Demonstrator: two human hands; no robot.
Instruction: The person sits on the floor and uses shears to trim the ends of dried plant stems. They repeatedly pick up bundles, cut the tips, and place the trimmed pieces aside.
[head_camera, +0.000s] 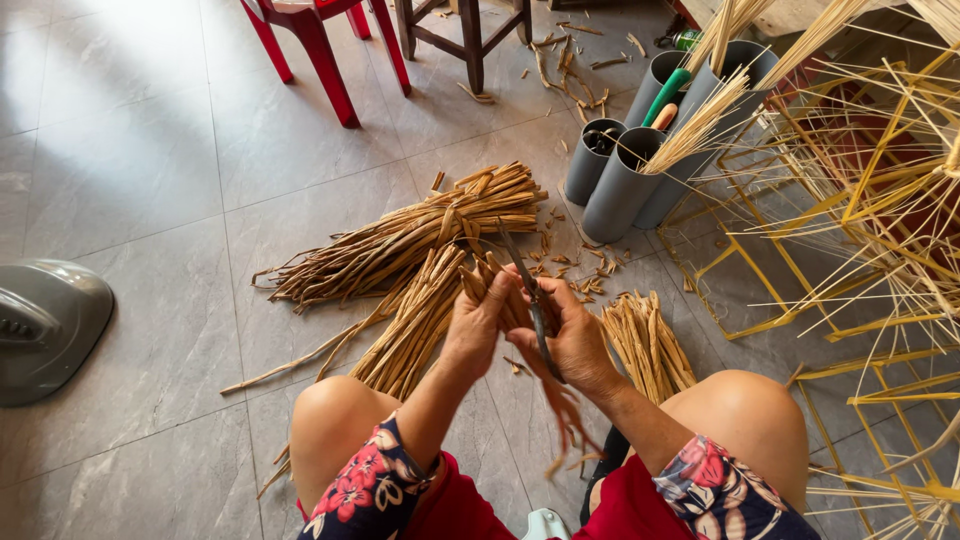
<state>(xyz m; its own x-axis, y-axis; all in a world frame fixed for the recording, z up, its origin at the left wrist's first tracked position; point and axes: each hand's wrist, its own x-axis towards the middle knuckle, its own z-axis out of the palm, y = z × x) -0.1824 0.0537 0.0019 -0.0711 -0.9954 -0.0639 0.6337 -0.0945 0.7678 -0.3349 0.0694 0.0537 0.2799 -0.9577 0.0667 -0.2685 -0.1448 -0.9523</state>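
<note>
Now left hand (478, 322) grips brown strips (492, 280) beside right hand (572, 335) clenching a knife (528, 295).

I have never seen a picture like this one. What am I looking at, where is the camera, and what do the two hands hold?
There is no machine here. The camera sits on a person's head and looks down, so you see that person's own knees, arms and hands over a grey tiled floor.

The left hand grips a small bunch of brown strips. The right hand holds a knife against those strips, with thin ends hanging down between the knees.

On the floor lie two big bundles of the same brown strips, a smaller pale pile by the right knee, and many small scraps. Further back stand grey tubes holding straw-like sticks and tools. Yellow stick frames fill the right side. A grey fan base is at the left edge, and red chair legs are at the top.
</note>
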